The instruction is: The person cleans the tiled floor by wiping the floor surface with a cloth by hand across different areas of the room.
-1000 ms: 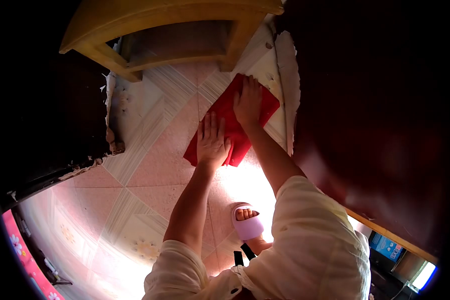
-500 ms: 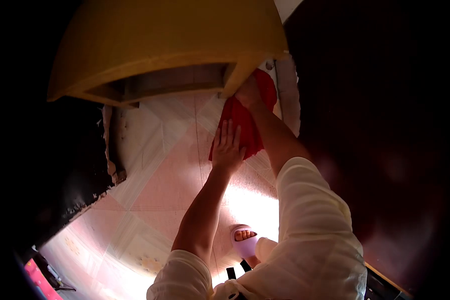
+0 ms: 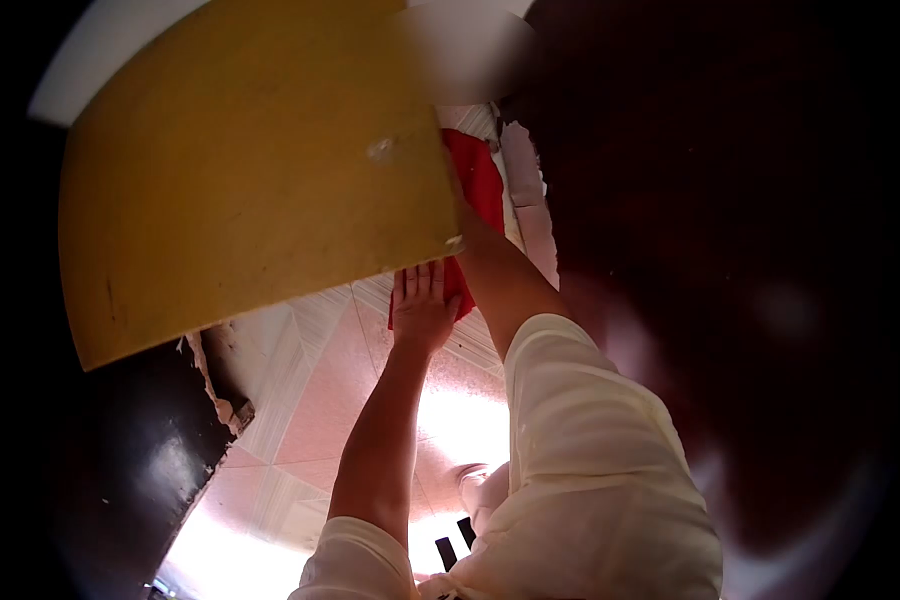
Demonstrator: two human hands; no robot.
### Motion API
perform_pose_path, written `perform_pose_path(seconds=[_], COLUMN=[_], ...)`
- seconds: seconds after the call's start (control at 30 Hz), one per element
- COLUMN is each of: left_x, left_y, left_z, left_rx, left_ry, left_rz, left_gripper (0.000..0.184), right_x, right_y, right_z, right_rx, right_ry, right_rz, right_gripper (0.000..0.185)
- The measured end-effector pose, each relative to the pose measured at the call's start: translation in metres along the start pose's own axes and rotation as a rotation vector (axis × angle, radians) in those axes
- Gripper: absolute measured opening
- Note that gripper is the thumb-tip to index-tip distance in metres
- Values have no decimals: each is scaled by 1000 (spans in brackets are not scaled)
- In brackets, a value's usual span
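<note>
A red cloth [image 3: 480, 180] lies on the tiled floor in a narrow gap, partly covered by a yellow-brown wooden top. My left hand [image 3: 425, 308] rests palm down on the near end of the cloth, its fingers stretched out flat. Past the corner of the wooden top [image 3: 260, 180] reaches my right arm, over the cloth. The right hand itself is hidden behind that corner, so its fingers do not show.
Dark, glossy furniture [image 3: 710, 300] stands close on the right, with a chipped pale strip [image 3: 527, 190] along its base. Another dark piece [image 3: 150, 450] with a ragged edge is at lower left. Bright light falls on the tiled floor [image 3: 320, 420].
The view has shifted, and the wooden top now covers more of the cloth and my right hand. My left hand stays flat on the cloth's near end.
</note>
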State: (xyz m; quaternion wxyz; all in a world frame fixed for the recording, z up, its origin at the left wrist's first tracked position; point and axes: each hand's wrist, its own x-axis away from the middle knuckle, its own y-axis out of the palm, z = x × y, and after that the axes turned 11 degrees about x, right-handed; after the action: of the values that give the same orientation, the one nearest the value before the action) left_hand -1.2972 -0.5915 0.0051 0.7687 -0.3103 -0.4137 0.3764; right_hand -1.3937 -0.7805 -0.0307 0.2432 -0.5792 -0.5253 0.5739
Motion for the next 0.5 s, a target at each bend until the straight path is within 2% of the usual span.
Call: perform_pose_path(seconds=[0.1, 0.17, 0.27, 0.33, 0.43, 0.5], left_x=[-2, -2, -1, 3, 0, -2], left_y=[-10, -10, -5, 1, 2, 8], left_z=[-3, -4, -9, -10, -10, -11], left_rx=[16, 35, 62, 81, 62, -29], left_ry=[17, 36, 50, 80, 102, 104], left_rz=[-76, -13, 18, 32, 68, 131], left_gripper=[79, 78, 78, 78, 79, 80], right_x=[-1, 2, 11, 17, 14, 12], right_y=[-4, -8, -11, -23, -20, -21], right_z=[4, 3, 4, 6, 4, 4], right_rx=[116, 140, -35, -87, 82, 87], right_ry=[82, 123, 216, -33, -66, -51], right_rz=[29, 42, 129, -77, -145, -142], right_gripper=[40, 41, 43, 46, 51, 53])
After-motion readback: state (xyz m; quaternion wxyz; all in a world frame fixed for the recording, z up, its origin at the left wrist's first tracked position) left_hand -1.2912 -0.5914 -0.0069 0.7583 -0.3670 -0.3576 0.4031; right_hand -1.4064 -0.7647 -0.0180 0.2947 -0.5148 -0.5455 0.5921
